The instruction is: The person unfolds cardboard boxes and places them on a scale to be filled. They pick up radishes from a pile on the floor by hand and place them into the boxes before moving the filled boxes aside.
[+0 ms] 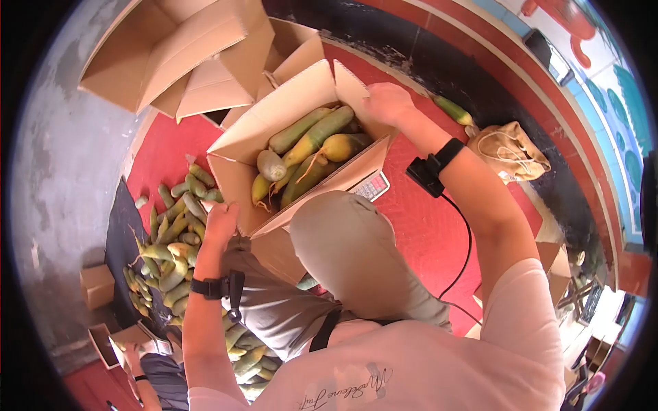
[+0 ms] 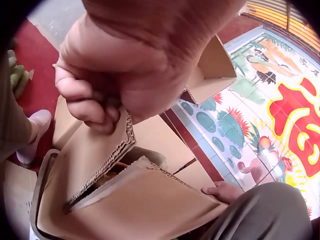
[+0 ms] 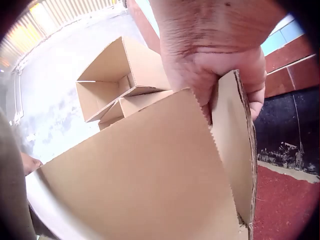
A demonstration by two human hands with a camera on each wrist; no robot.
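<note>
An open cardboard box [image 1: 247,130] holding several large green radishes [image 1: 315,133] stands before the person's knees. My left hand [image 1: 223,222] is at its near left corner. In the left wrist view, that hand [image 2: 120,75] grips the edge of a raised cardboard flap [image 2: 97,150] with curled fingers. The right hand [image 1: 391,104] reaches to the far right corner. The right wrist view shows the right hand [image 3: 215,75] gripping another upright flap [image 3: 232,145], its thumb side inside and fingers round the outer face.
Empty cardboard boxes [image 1: 199,55] are stacked beyond the box. A heap of green radishes [image 1: 171,253] lies at left on a dark sheet. A keypad [image 1: 373,186] shows beside the box. A tan bag [image 1: 510,151] and a single radish [image 1: 452,109] lie at right by the wall.
</note>
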